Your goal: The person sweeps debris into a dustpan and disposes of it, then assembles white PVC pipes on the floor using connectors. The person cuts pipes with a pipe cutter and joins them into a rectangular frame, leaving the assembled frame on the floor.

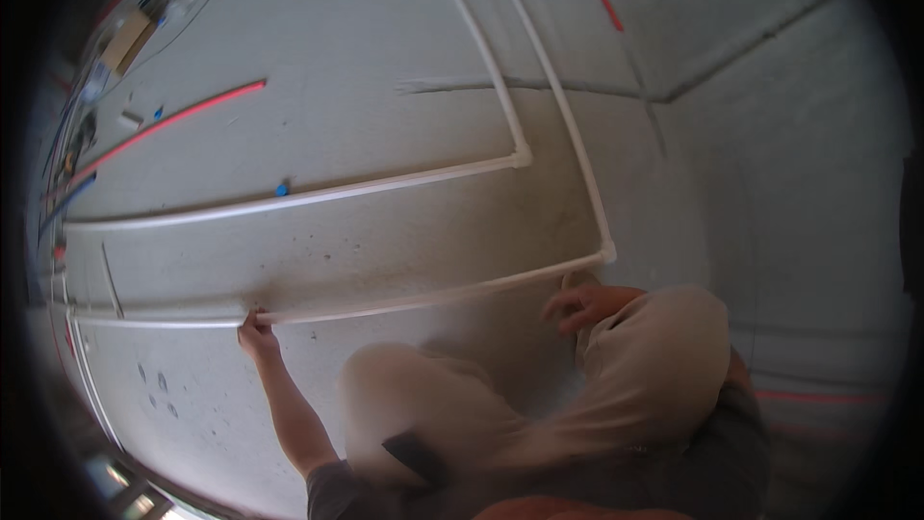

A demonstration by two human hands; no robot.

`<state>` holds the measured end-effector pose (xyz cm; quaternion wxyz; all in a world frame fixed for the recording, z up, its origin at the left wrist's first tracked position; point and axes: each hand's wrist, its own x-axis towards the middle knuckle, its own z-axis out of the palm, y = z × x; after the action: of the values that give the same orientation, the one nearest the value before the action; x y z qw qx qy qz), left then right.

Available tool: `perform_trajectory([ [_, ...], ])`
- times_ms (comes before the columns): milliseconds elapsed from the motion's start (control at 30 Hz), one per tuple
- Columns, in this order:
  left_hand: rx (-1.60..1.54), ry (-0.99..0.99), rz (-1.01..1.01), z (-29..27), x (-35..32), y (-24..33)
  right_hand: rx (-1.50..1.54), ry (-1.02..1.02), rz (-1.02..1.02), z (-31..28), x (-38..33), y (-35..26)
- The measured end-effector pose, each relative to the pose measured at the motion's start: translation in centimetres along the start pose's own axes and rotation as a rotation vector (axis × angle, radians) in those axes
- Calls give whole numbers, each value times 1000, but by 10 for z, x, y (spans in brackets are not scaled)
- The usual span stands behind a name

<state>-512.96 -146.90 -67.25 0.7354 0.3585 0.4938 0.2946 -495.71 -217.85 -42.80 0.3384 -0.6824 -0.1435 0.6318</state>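
A long white plastic pipe [414, 301] runs across the grey floor in front of me, bending at an elbow fitting [606, 252] on the right. My left hand [257, 334], arm stretched out, is closed around this pipe left of the middle. Slightly blurred, my right hand [577, 308] hovers beside my right knee, just on the near side of the pipe close to the elbow. Its fingers look loosely apart, with nothing seen in them. Farther off lies a second white pipe [337, 196] with its own elbow [521, 155], roughly parallel to the first.
A red pipe [192, 114] and small blue pieces, one beside the second pipe [282, 190], lie on the floor. At the far left are a cardboard box [127, 41] and blue tubing. A grey wall [789, 154] rises on the right. My bent knees are close to the pipe.
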Motion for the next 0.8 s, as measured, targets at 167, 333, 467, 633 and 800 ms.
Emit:
perform_trajectory([
  [167,31,88,-37,-10,9,-2,188,-279,52,54,-22,17],
  [333,147,142,-2,4,5,-1,142,293,31,68,1,80],
  [467,295,353,-62,38,-38,-6,-153,1028,-48,18,20,123],
  [633,939,193,-83,73,-100,-48,-201,1361,78,-95,52,166],
  [800,661,231,122,109,-135,-105,-225,1288,4,-126,82,183],
])
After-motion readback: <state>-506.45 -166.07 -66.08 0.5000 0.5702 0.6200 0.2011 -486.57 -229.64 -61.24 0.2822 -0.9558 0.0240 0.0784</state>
